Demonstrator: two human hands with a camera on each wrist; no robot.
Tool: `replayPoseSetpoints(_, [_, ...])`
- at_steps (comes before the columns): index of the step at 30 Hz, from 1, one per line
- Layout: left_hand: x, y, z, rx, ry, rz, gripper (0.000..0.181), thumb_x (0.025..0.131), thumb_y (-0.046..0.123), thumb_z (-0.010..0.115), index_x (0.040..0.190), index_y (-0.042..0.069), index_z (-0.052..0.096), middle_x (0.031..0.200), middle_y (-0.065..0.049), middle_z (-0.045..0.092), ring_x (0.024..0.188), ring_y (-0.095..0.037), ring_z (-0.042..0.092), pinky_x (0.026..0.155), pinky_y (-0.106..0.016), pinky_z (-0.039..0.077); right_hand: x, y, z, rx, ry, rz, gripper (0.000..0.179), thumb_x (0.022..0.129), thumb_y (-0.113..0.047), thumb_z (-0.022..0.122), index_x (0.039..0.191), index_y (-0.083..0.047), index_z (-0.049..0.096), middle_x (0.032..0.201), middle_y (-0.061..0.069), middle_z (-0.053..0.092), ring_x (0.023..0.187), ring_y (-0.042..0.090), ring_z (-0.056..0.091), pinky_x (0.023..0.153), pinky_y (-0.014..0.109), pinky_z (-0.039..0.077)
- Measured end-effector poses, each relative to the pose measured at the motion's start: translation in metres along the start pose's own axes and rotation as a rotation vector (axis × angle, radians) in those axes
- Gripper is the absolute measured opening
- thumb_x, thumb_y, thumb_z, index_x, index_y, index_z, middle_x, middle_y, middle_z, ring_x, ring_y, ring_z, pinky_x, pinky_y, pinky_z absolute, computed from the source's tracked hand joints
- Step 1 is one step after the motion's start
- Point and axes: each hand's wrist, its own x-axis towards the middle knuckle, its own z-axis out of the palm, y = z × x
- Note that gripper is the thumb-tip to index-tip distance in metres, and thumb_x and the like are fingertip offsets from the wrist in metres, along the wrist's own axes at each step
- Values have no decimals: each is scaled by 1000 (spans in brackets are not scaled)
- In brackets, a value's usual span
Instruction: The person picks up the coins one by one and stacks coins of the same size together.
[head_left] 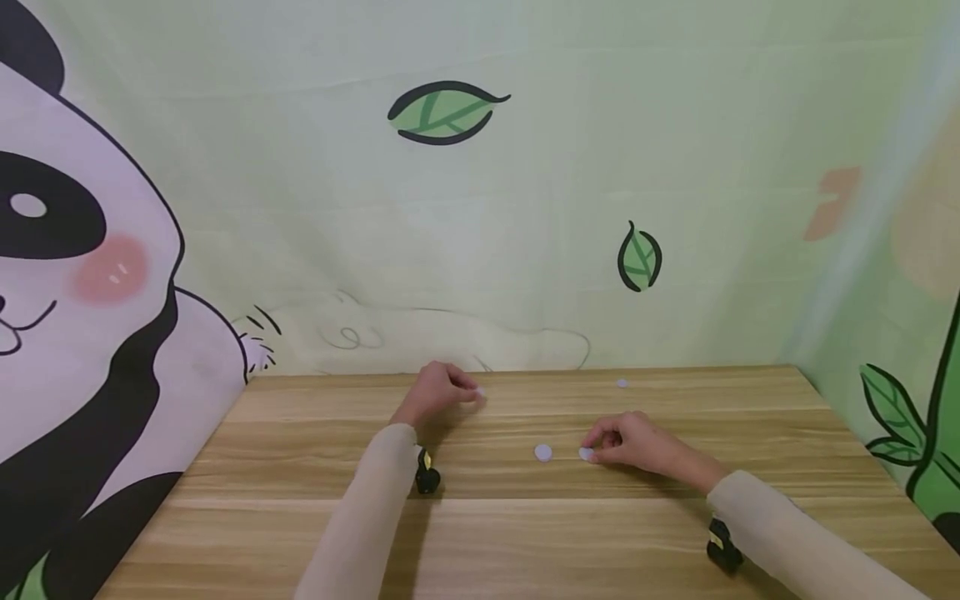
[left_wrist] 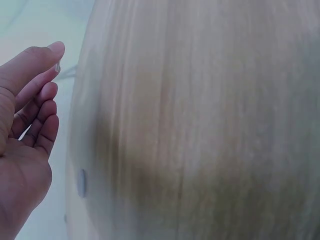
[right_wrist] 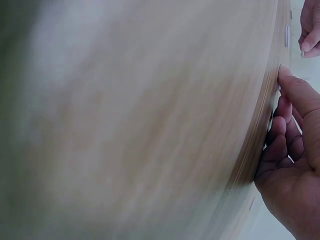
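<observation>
Wood-grain table (head_left: 525, 542) meets leaf-printed pale green cloth (head_left: 525, 208) along its far edge, with broad room toward both side edges. Left hand (head_left: 435, 392), near the far edge, pinches a small round white disc (head_left: 481, 392); right hand (head_left: 636, 442), nearer mid-table, pinches a second disc (head_left: 585, 454). Just beside lies a flat third disc (head_left: 543, 452); a fourth disc (head_left: 622, 383) lies by the far edge.

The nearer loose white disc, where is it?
In the head view, the nearer loose disc lies on the table, just left of the pinched disc in the right hand.
</observation>
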Motion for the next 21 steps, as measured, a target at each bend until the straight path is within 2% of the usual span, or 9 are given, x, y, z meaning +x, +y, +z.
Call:
replayPoseSetpoints(6, [-1, 6, -1, 25, -21, 49, 15, 85, 28, 84, 91, 15, 80, 92, 3, 72, 85, -16, 63, 78, -34, 52, 0, 0, 1, 6, 15, 0, 10, 90, -20, 79, 96, -12, 77, 71, -8, 57, 63, 4, 46, 57, 20, 39])
replayPoseSetpoints(17, [-5, 20, 2, 8, -58, 105, 15, 84, 26, 85, 91, 13, 80, 92, 2, 71, 80, -15, 60, 69, -28, 50, 1, 3, 2, -16, 32, 27, 14, 90, -22, 79, 96, -10, 74, 72, -8, 56, 62, 4, 47, 57, 20, 39])
replayPoseSetpoints(21, [-9, 25, 3, -15, -80, 122, 17, 84, 26, 86, 92, 12, 79, 93, 0, 70, 80, -15, 60, 68, -28, 51, 1, 1, 3, -24, 48, 6, 15, 89, -22, 80, 95, -9, 73, 71, -8, 56, 61, 3, 45, 56, 20, 39])
